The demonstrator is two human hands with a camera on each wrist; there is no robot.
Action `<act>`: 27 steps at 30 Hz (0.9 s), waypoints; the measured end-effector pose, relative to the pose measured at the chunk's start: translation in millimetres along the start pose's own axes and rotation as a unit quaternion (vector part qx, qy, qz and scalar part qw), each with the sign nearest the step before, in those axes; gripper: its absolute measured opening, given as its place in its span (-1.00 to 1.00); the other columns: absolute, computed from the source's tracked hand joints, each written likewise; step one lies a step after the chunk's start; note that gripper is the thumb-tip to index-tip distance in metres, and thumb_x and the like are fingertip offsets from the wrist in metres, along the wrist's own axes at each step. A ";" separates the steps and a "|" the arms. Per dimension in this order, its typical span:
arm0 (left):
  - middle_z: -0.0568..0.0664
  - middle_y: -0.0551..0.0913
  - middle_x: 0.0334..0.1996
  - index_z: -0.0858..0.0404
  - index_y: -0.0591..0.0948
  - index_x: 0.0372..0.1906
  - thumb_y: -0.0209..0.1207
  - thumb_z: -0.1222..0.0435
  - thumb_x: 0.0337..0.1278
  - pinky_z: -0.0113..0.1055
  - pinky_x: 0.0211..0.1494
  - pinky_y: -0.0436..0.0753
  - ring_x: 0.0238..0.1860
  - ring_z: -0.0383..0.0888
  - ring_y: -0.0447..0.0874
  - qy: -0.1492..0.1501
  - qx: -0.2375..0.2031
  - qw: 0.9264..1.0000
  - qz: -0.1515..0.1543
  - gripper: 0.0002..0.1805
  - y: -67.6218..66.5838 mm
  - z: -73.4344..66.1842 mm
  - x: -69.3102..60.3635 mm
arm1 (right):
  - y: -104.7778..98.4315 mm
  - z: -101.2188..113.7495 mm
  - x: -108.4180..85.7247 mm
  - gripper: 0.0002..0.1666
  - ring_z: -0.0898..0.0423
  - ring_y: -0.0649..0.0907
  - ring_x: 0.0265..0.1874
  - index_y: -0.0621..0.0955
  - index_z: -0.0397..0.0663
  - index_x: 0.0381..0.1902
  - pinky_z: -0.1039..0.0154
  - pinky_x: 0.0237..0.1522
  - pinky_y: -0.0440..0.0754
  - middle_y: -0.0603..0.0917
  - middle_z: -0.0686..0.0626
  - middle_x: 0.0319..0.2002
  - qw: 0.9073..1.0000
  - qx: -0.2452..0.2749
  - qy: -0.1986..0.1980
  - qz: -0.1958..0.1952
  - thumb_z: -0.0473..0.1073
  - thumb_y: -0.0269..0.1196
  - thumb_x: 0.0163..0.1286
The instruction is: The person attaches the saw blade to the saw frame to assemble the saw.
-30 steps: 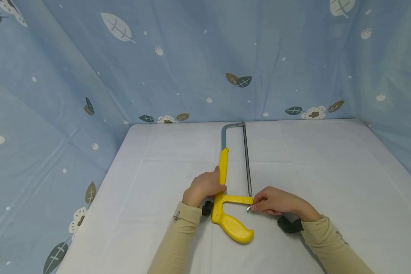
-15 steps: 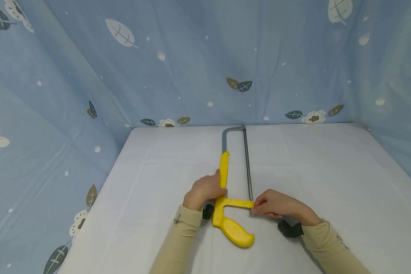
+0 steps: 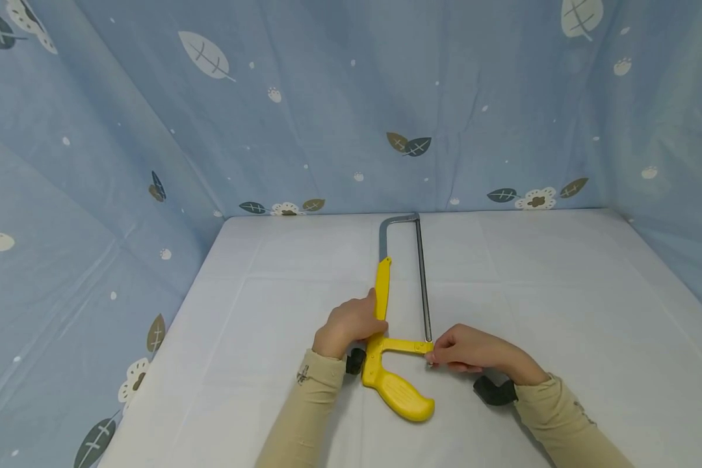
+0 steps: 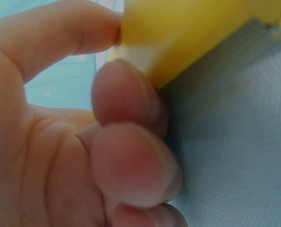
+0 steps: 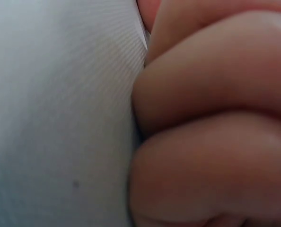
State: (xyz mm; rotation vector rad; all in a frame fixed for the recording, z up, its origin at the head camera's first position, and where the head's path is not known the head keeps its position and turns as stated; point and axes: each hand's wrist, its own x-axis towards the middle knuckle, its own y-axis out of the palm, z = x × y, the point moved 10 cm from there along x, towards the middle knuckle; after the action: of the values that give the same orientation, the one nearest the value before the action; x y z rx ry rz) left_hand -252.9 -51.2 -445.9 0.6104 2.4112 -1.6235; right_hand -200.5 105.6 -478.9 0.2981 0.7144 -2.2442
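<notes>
A hacksaw (image 3: 402, 396) with a yellow handle and grey front frame lies flat on the white-covered table. Its blade (image 3: 423, 279) runs along the right side, from the far frame tip to the yellow crosspiece. My left hand (image 3: 350, 323) holds the yellow part of the frame between thumb and fingers; the left wrist view has the yellow frame (image 4: 178, 38) close beside the fingertips. With thumb and forefinger, my right hand (image 3: 468, 348) pinches the small metal wing nut (image 3: 429, 364) below the crosspiece. Fingers mostly cover that nut. Curled fingers fill much of the right wrist view.
The table's white cloth (image 3: 304, 260) has faint fold lines. Blue curtains (image 3: 327, 117) with leaf and flower prints hang behind the table and at both sides. Black wrist-worn pieces (image 3: 495, 391) sit under both wrists.
My right thumb and fingers have shifted slightly around the wing nut, which shows less than a second ago. The left hand and hacksaw stay in place; the head view has tilted slightly.
</notes>
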 end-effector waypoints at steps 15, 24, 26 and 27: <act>-0.02 0.45 -0.52 0.23 0.03 0.37 0.13 0.05 -0.03 -0.33 -0.55 0.36 -0.57 -0.14 0.40 0.002 0.007 1.000 -0.002 -0.12 -3.0 -1.9 -1.5 | 1.1 2.1 -1.0 -0.68 0.25 0.17 -0.91 0.63 -0.05 -0.44 0.42 -0.85 0.11 0.27 0.10 -0.83 1.000 0.018 -0.007 0.014 0.09 0.21 0.16; -0.02 0.46 -0.51 0.24 0.03 0.37 0.14 0.06 -0.03 -0.33 -0.54 0.36 -0.58 -0.14 0.40 0.004 -0.011 1.000 0.002 -0.13 -0.1 -1.4 -3.2 | 1.2 -2.9 0.8 -0.66 0.25 0.15 -0.91 0.55 -0.10 -0.51 0.42 -0.85 0.10 0.24 0.12 -0.83 1.000 0.021 0.000 0.001 0.07 0.27 0.10; -0.02 0.46 -0.51 0.24 0.04 0.37 0.14 0.06 -0.03 -0.33 -0.54 0.35 -0.57 -0.14 0.40 0.005 -0.008 1.000 -0.003 -0.13 -0.9 -1.5 -3.5 | 0.6 -3.4 1.5 -0.66 0.26 0.14 -0.91 0.54 -0.10 -0.52 0.43 -0.85 0.10 0.24 0.12 -0.83 1.000 0.021 -0.001 -0.002 0.06 0.27 0.10; -0.02 0.46 -0.51 0.24 0.04 0.37 0.14 0.06 -0.04 -0.33 -0.54 0.35 -0.57 -0.13 0.40 0.005 -0.007 1.000 -0.005 -0.13 -1.8 -1.7 -3.5 | -0.2 -3.1 1.6 -0.67 0.26 0.14 -0.91 0.54 -0.10 -0.52 0.43 -0.86 0.10 0.24 0.12 -0.83 1.000 0.021 -0.004 -0.003 0.06 0.27 0.10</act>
State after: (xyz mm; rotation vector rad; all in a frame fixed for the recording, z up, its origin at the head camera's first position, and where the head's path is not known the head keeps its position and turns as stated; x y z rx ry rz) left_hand -250.4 -51.1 -442.4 0.6060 2.4338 -1.6092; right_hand -201.7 106.5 -482.0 0.3085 0.6664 -2.2678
